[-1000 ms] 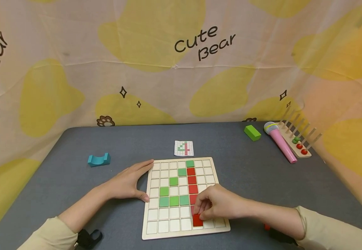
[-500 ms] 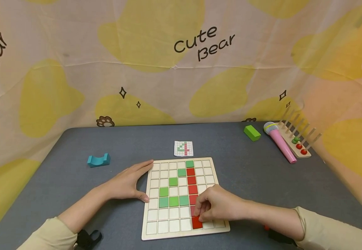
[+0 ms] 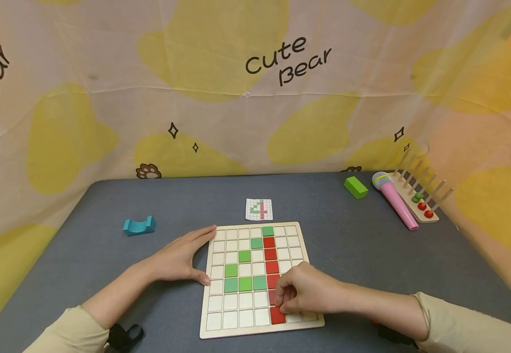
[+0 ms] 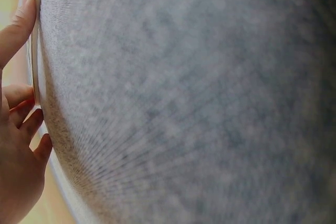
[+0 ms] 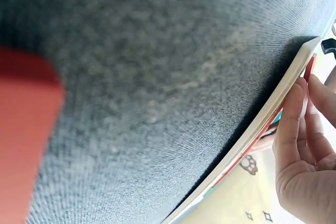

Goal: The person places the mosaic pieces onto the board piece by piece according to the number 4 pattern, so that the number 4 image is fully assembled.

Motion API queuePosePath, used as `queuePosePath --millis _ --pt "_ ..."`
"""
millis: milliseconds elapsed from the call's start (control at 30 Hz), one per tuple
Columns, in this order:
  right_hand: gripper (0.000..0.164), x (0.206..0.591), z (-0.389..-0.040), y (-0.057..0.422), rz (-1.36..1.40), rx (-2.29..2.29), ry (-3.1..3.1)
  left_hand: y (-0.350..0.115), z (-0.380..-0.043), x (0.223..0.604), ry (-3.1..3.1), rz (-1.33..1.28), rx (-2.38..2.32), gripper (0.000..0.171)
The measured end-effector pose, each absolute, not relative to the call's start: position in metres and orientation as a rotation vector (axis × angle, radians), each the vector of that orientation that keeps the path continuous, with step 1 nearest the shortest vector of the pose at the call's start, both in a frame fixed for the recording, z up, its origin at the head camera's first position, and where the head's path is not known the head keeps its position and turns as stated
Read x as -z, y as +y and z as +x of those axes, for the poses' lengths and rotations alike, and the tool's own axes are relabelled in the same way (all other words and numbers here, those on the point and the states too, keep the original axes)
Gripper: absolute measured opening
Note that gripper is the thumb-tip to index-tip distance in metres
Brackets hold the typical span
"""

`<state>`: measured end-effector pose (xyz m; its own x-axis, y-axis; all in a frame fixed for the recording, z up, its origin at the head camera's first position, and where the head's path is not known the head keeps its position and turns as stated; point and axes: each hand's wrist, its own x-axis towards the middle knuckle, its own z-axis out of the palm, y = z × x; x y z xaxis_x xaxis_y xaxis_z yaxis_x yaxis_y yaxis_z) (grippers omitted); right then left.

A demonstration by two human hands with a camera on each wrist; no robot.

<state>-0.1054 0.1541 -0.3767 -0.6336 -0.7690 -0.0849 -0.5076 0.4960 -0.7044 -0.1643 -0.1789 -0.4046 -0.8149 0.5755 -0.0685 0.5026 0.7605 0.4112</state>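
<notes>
A square wooden grid board [image 3: 237,335] lies before me, its cells mostly white. Several green tiles [image 3: 245,284] form a slanting line and a short row, beside a column of red tiles [image 3: 271,254]. My right hand [image 3: 310,288] pinches a red tile [image 3: 278,316] at the bottom of that column; the right wrist view shows the tile [image 5: 310,67] tilted up at the board's edge between thumb and fingers. A pinker tile above it is partly hidden by the fingers. My left hand [image 3: 173,258] rests with spread fingers along the board's left edge.
Behind the board lies a small pattern card [image 3: 259,209]. A blue arched block [image 3: 139,226] stands at left. Back right are a green block [image 3: 355,188], a pink microphone [image 3: 396,202] and a peg rack [image 3: 414,197] with beads. A red block [image 5: 26,135] shows near my right wrist.
The right hand has brought the red tile slightly nearer the board's front edge, into the lowest cell of the column. The left hand has stayed where it was.
</notes>
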Motion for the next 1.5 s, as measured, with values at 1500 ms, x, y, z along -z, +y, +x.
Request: queuePosePath --millis 1500 --pt "0.025 0.37 -0.145 0.305 -1.015 1.061 2.047 -0.178 -0.165 0.404 2.764 0.842 -0.553 0.118"
